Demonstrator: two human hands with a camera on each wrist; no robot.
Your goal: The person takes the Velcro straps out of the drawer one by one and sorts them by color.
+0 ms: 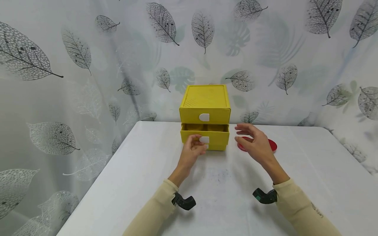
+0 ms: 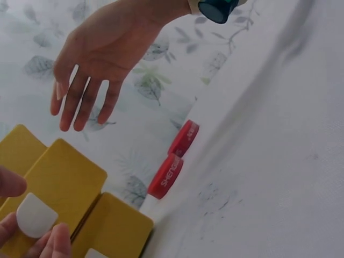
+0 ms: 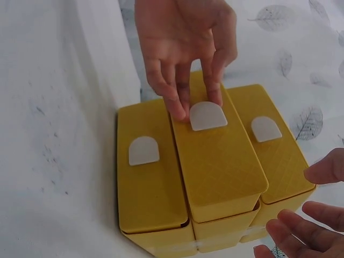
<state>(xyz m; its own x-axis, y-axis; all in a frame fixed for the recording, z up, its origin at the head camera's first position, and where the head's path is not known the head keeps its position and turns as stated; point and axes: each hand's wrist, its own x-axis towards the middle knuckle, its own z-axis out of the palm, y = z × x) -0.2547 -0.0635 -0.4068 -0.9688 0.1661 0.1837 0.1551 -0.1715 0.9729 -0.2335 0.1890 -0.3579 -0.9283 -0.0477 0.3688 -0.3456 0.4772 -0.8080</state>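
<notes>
Left hand pinches white handle of middle drawer, part way out, inside hard to see. Right hand loose, beside yellow box on white table. Three drawers, three handles; lowest half hidden in head view. Two red rolls partly behind right hand.

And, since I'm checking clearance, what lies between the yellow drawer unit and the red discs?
Only bare white tabletop separates the yellow drawer unit from the red discs in the head view.

Left hand pinches; right hand (fingers apart) hovers.
</notes>
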